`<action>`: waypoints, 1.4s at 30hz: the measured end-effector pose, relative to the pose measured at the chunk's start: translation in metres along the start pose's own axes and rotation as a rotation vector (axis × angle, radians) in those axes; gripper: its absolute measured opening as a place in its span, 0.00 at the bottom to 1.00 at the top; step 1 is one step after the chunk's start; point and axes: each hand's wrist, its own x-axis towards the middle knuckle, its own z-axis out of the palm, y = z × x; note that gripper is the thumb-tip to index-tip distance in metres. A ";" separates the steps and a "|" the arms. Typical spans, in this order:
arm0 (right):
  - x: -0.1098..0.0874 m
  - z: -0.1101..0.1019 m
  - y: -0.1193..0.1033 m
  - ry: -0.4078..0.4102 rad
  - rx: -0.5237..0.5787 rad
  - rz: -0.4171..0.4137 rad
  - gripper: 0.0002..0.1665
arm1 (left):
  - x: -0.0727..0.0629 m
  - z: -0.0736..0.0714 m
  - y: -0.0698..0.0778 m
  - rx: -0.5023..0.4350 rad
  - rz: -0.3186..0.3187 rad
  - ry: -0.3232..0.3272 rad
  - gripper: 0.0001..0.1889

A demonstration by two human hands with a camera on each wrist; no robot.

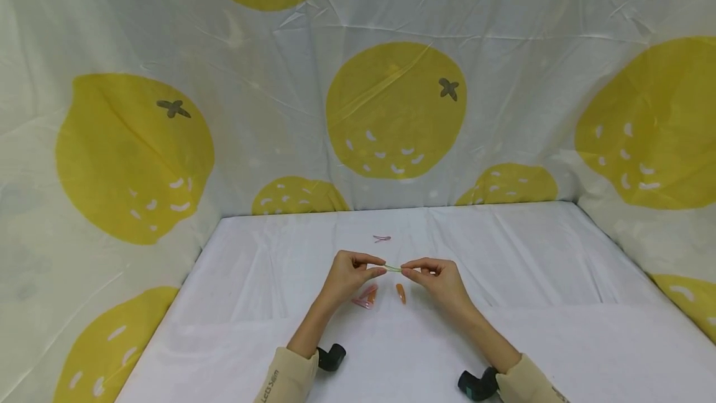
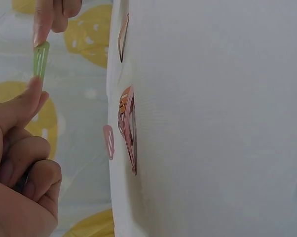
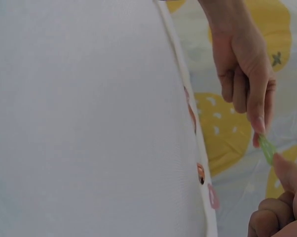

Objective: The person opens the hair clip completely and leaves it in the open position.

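A green snap hair clip [image 1: 393, 268] is held up above the table between both hands. My left hand [image 1: 345, 276] pinches one end of it with thumb and index finger. At the other end, the thumb and index finger of my right hand [image 1: 443, 282] pinch it too. The left wrist view shows the slotted face of the green clip [image 2: 41, 59] between the fingertips. Below the hands lie pink hair clips [image 2: 129, 131] with an orange hair clip [image 2: 124, 96] among them. A separate orange clip [image 1: 401, 293] lies nearer the right hand.
Farther back on the white-covered table [image 1: 268, 260] lies another pink clip [image 1: 382, 239]. A white curtain printed with yellow lemons [image 1: 396, 111] surrounds the table at the back and sides. Black wrist devices [image 1: 332, 358] sit by both sleeves.
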 end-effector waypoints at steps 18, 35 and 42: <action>0.042 0.011 0.006 -0.077 -0.050 0.025 0.10 | 0.023 -0.007 -0.003 0.132 -0.079 0.074 0.07; 0.096 0.028 0.024 -0.039 -0.056 0.073 0.07 | 0.070 -0.006 -0.027 0.377 -0.171 0.138 0.05; 0.102 0.028 0.026 -0.063 -0.092 0.099 0.09 | 0.079 -0.005 -0.030 0.478 -0.172 0.135 0.05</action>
